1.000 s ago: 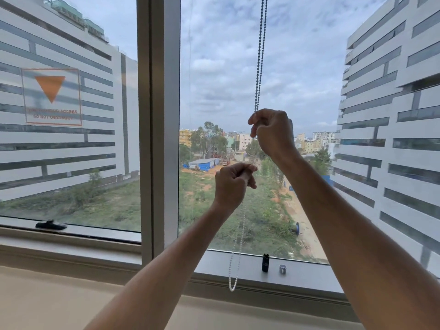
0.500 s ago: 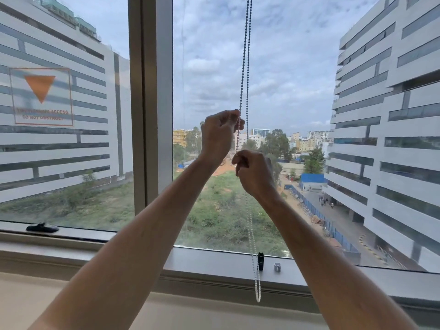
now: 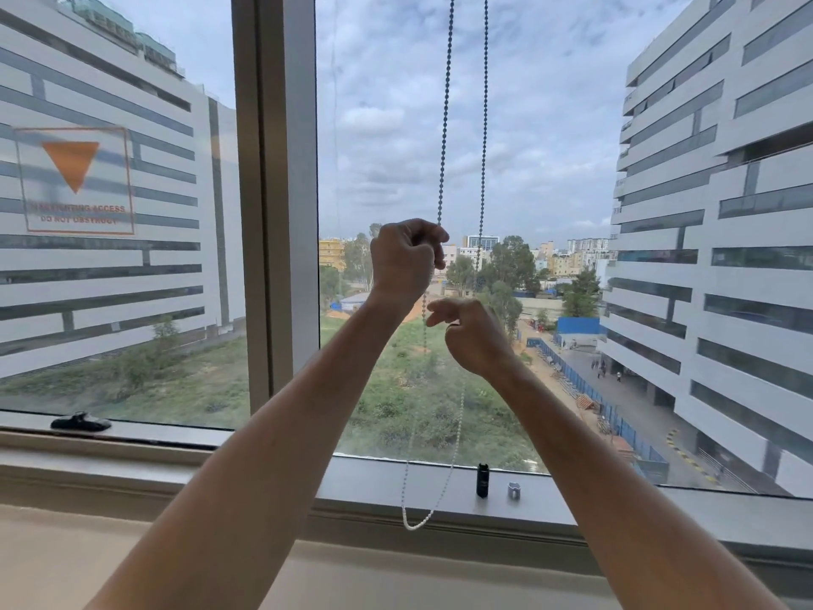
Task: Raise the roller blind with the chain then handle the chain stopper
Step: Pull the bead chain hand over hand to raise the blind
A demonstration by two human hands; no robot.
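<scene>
Both hands on the bead chain (image 3: pixel 444 125), its two strands now spread wider than half a second ago

Left hand (image 3: pixel 407 257) fisted on the left strand; right hand (image 3: pixel 473 334), lower, loosely curled, grip unclear; stopper not identifiable, blind out of frame

Grey bead chain (image 3: pixel 444 125) (loop perhaps white).

On the left window pane you have a square orange-outlined sticker (image 3: pixel 74 180) with a downward orange triangle. Its text is blurred and reads mirrored from your side; you can make out "ACCESS" on the upper line and "DO NOT OBSTRUCT" below it.
</scene>
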